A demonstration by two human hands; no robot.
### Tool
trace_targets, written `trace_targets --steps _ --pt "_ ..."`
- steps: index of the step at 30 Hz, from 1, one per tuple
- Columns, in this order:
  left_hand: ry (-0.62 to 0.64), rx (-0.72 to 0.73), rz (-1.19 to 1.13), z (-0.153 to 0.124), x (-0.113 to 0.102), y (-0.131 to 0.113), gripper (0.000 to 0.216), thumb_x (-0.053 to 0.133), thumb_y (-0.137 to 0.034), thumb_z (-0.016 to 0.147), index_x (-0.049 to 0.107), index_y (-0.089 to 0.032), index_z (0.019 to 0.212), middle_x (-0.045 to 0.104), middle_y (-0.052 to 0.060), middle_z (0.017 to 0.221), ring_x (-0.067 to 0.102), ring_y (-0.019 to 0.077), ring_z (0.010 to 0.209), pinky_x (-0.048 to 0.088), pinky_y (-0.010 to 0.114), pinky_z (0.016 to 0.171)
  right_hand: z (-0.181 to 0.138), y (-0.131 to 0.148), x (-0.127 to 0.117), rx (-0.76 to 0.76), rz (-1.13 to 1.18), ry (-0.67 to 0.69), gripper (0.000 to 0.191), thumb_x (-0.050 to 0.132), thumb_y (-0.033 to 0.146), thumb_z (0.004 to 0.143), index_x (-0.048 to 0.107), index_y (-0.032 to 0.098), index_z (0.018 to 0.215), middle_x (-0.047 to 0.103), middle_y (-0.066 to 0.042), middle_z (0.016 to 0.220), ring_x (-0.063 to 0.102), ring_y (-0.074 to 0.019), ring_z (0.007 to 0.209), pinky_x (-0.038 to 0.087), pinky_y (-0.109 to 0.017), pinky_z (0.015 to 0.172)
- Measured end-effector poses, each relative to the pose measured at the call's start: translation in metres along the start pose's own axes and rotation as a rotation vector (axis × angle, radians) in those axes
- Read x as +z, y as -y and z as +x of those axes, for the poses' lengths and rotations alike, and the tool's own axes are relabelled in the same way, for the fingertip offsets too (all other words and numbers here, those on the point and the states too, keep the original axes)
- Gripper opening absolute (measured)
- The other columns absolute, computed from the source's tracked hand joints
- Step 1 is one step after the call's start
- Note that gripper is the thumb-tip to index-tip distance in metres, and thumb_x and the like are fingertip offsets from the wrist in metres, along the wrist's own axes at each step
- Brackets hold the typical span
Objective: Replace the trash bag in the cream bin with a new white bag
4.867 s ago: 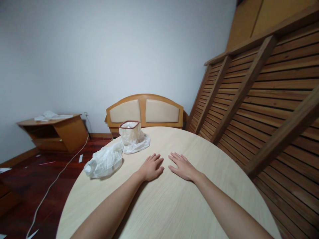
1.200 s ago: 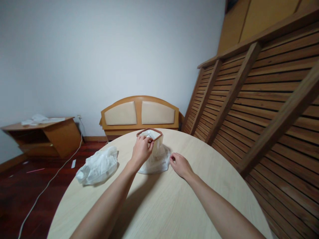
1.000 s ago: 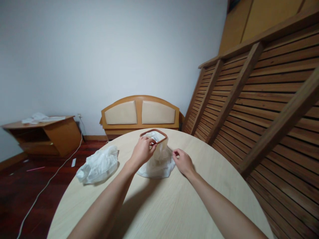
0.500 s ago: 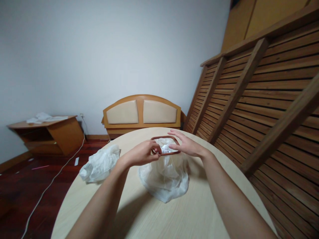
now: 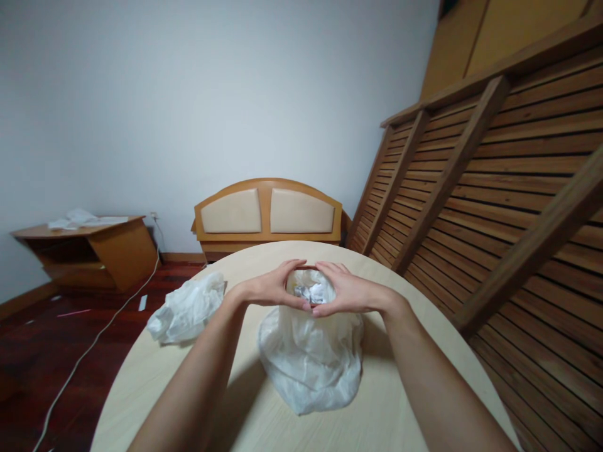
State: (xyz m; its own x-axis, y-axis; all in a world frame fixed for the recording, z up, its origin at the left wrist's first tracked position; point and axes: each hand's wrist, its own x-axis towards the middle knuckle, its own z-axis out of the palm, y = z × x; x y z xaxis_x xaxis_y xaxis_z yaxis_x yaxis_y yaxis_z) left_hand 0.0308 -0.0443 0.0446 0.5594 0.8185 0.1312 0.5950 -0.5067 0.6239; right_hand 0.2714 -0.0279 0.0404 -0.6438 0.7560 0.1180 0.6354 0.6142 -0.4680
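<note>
A brown, rounded-rectangular rim [image 5: 307, 268] sits at the mouth of a white plastic bag [image 5: 313, 370], which drapes down and spreads over the table. Whatever stands under the bag is hidden. My left hand [image 5: 277, 287] curves round the rim's left side, thumb at the near edge and fingers at the far edge. On the opposite side my right hand [image 5: 351, 290] holds it the same way, the two thumb tips almost meeting in front. Crumpled, shiny whitish film [image 5: 313, 292] shows inside the opening.
A second crumpled white bag [image 5: 188, 307] lies left on the round pale table [image 5: 391, 389]. Beyond stand a headboard [image 5: 268, 210] and a low cabinet [image 5: 108, 248] with papers. A slatted wooden frame [image 5: 471, 207] leans at right. A white cable [image 5: 98, 336] crosses the floor.
My left fingers have left the rim's near left corner and my right hand has come down, so both now wrap its sides. The draped bag spreads wider and nearer to me.
</note>
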Motion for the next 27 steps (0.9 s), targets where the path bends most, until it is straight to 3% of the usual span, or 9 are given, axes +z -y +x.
trace_targets --steps 5,9,15,24,27 --pt "0.029 -0.001 -0.011 -0.007 0.003 0.006 0.122 0.087 -0.055 0.062 0.022 -0.017 0.158 0.03 0.02 0.162 0.03 0.0349 0.15 0.022 0.049 0.125 -0.002 0.002 0.002 -0.071 0.015 -0.009 0.112 0.081 0.071 0.058 0.043 0.019 0.149 0.044 -0.018 0.15 0.037 -0.0398 0.141 0.032 -0.058 0.117" --pt "0.017 0.032 0.002 -0.015 0.005 0.004 0.126 0.089 -0.05 0.061 0.017 -0.016 0.159 0.029 0.021 0.161 0.031 0.0352 0.149 0.024 0.051 0.124 -0.003 0.007 0.004 -0.054 -0.033 -0.031 0.116 0.079 0.078 0.055 0.046 0.017 0.148 0.045 -0.02 0.15 0.037 -0.0445 0.139 0.031 -0.062 0.115" --pt "-0.02 0.041 -0.021 -0.018 0.007 0.005 0.132 0.092 -0.044 0.056 0.016 -0.017 0.159 0.033 0.022 0.159 0.034 0.0367 0.147 0.026 0.052 0.123 -0.003 0.02 0.006 -0.138 -0.063 -0.08 0.098 0.078 0.079 0.057 0.058 0.022 0.135 0.06 -0.015 0.133 0.053 -0.0416 0.123 0.038 -0.06 0.109" --pt "-0.032 0.055 -0.024 -0.018 0.009 0.002 0.134 0.093 -0.049 0.054 0.017 -0.016 0.159 0.034 0.023 0.158 0.035 0.0374 0.146 0.027 0.053 0.122 -0.001 0.012 0.008 -0.175 -0.016 -0.076 0.103 0.079 0.075 0.059 0.053 0.019 0.141 0.056 -0.016 0.139 0.05 -0.0383 0.13 0.04 -0.055 0.11" --pt "-0.001 0.064 -0.061 -0.018 0.011 -0.001 0.14 0.094 -0.047 0.051 0.01 -0.015 0.16 0.031 0.025 0.159 0.033 0.0378 0.148 0.026 0.054 0.123 -0.004 0.008 0.004 -0.187 0.003 -0.072 0.101 0.082 0.071 0.059 0.053 0.02 0.141 0.057 -0.016 0.137 0.051 -0.0377 0.129 0.042 -0.054 0.109"
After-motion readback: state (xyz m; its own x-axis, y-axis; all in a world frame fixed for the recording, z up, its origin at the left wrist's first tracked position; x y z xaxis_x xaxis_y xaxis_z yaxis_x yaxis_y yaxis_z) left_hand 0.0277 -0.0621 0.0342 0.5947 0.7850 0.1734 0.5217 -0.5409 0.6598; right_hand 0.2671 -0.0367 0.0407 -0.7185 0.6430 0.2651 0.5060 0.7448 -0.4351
